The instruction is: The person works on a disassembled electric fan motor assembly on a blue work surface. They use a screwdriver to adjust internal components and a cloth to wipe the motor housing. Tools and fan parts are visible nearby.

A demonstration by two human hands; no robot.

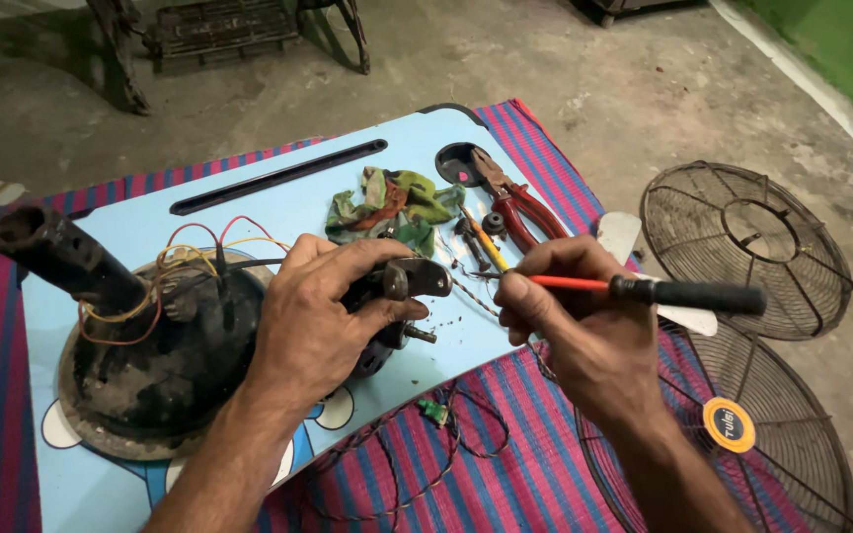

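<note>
From where I sit, the fan motor (pixel 199 336) fills the left half of the light blue table (pixel 367 188): a round, dome-shaped housing, black and caked with grey dust, lying on its side with a thick dark neck (pixel 61 255) sticking up and to the left. Red, yellow and orange wires (pixel 185 259) loop out of its top, and a short metal shaft (pixel 421 335) pokes out toward the right. My left hand (pixel 323 316) is closed around the right end of the motor, fingers wrapped over a dark bracket (pixel 417 277) there, thumb lower down near the shaft. My right hand (pixel 570 316) is shut on a screwdriver (pixel 644 289) with an orange shank and a black handle, lying nearly level and pointing left; its tip is hidden behind the fingers, so I cannot tell whether it touches the motor. Just behind the hands on the table lie a crumpled green and orange rag (pixel 397 205), red-handled pliers (pixel 510 202) and a yellow-handled tool (pixel 486 242). The table stands on a red and blue striped mat (pixel 505 464), where a thin tangle of dark wire (pixel 426 444) lies in front. To the right are two round wire fan guards (pixel 747 247), one on the concrete floor (pixel 594 89) and one nearer me, with a pale fan blade (pixel 619 235) between them and the table.
</note>
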